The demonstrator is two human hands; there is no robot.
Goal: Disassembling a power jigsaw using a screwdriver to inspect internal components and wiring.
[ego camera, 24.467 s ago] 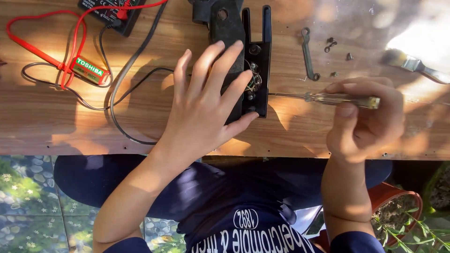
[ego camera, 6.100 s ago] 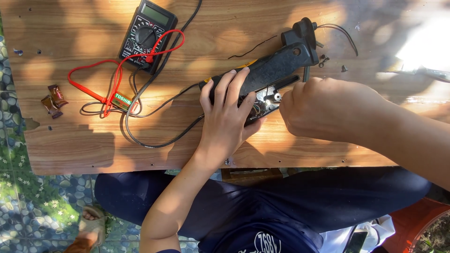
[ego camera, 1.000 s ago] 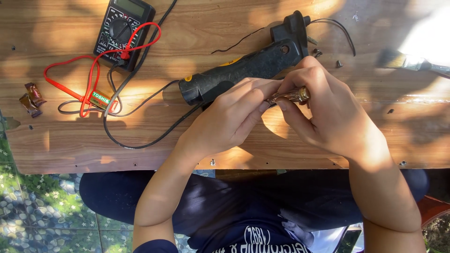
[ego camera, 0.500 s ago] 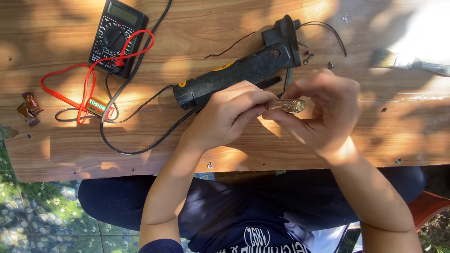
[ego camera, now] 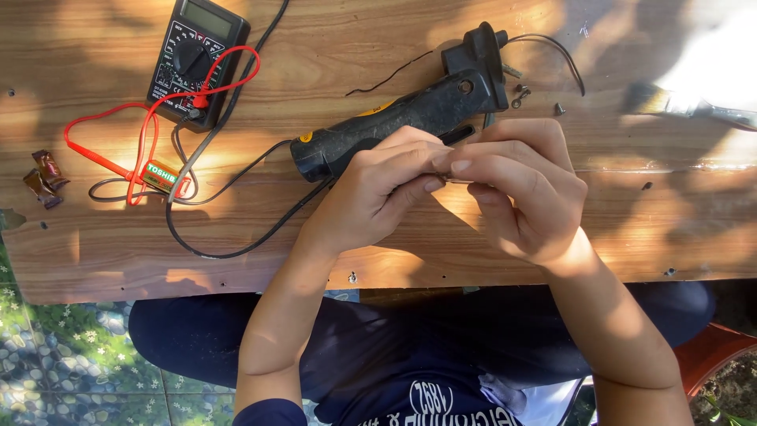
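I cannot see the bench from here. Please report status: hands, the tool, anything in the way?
Left hand and right hand pinch one small part together; part mostly hidden. Black power tool lies just behind, untouched. Loose screws beside it.

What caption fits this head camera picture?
Left hand and right hand pinch a small part over a black power tool body on a wooden table.

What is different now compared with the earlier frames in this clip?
The left hand has let go of the black tool body, which it pressed down on earlier, and now meets the right hand just in front of it; what the fingertips pinch is mostly hidden. The multimeter, its red leads and the loose screws lie as before on the wooden table.
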